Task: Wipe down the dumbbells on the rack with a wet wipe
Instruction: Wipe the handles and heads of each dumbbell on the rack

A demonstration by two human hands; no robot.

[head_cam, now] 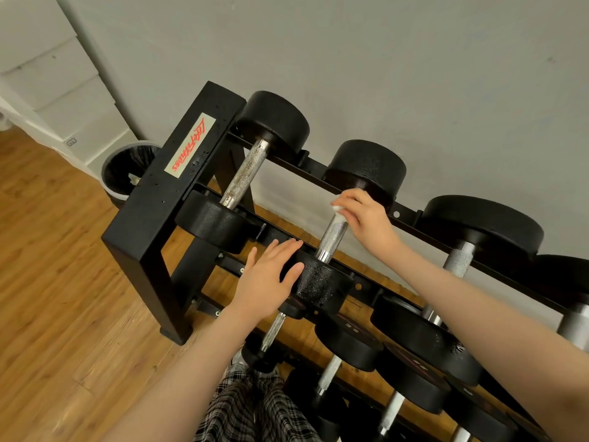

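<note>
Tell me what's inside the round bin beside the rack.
The bin holds a black liner and a pale crumpled scrap near its right side. The rack frame covers part of the opening, so anything there is hidden.

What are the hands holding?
The right hand pinches a white wet wipe against the top of a dumbbell handle. The left hand holds nothing; it rests flat on that dumbbell's front head.

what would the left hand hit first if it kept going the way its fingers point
The left hand lies against the near head of the second dumbbell, fingers pointing up and right. Straight on, the fingertips would probably meet its knurled handle first, though depth is hard to judge.
</note>
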